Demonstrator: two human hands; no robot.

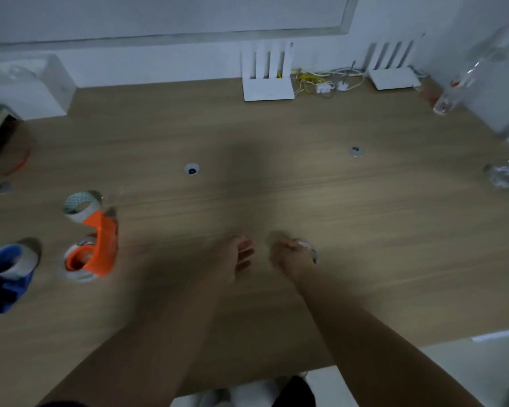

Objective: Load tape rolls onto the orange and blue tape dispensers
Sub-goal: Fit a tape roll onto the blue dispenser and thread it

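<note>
The orange tape dispenser (96, 248) lies on the wooden table (365, 230) at the left, with a tape roll seated in it. A loose clear tape roll (81, 205) rests just behind it. The blue tape dispenser (5, 274) lies at the far left edge and carries a roll. At the table's middle, my right hand (288, 254) is closed around a clear tape roll (309, 251), which is mostly hidden by the fingers. My left hand (235, 257) hovers beside it with fingers slightly apart and nothing in it. The frame is dim and blurred.
Two white routers (266, 74) (393, 69) with tangled cables stand along the back wall. A clear bottle (453, 92) is at the back right, a glass dish (503, 176) at the right edge. A white box (27, 86) sits at back left. Two cable grommets (191, 169) (356, 151) dot the tabletop.
</note>
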